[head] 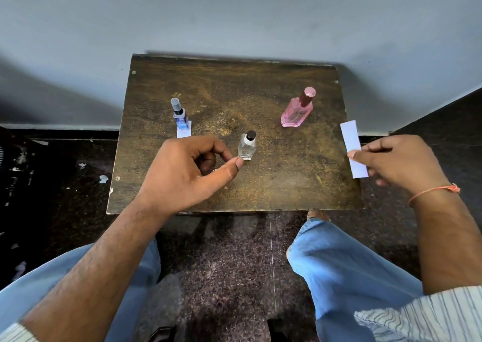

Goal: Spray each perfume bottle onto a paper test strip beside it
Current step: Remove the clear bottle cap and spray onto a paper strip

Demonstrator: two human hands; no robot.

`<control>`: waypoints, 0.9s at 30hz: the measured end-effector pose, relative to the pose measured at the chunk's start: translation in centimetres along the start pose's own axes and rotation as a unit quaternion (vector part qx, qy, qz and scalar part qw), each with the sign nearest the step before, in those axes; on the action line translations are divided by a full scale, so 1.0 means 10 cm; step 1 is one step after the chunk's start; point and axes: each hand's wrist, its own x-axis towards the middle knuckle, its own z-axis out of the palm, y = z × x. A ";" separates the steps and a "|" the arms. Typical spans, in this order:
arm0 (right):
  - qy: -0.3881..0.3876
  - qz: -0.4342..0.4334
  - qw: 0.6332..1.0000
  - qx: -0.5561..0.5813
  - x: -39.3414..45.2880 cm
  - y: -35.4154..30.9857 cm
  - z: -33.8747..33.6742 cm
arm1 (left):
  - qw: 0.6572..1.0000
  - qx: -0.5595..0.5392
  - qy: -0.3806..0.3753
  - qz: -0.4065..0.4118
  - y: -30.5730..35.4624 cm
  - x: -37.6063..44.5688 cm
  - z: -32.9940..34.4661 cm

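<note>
A worn wooden desk [260,185] carries three upright perfume bottles: blue [179,115] (standing on a paper strip [184,130]), clear [247,146] and pink [297,110].

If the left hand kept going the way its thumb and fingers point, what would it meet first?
Most likely the clear bottle. The left hand points right, its thumb tip just short of the bottle's base. Whether they already touch is unclear from this view.
</note>
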 end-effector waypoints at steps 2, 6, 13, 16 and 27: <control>-0.004 -0.027 0.997 0.077 -0.03 -0.06 0.02 | 1.000 -0.012 0.009 0.002 -0.01 0.00 0.00; -0.057 -0.100 0.968 0.225 -0.16 -0.27 0.14 | 0.999 -0.050 0.005 0.010 -0.02 0.01 0.00; -0.169 -0.165 0.895 0.377 -0.41 -0.64 0.46 | 0.988 -0.150 -0.037 0.000 -0.05 0.04 0.02; -0.225 -0.175 0.874 0.393 -0.53 -0.76 0.64 | 0.976 -0.204 -0.076 0.001 -0.01 0.06 0.01; -0.254 -0.203 0.874 0.362 -0.73 -0.89 0.91 | 0.958 -0.273 -0.082 -0.035 0.07 0.07 -0.04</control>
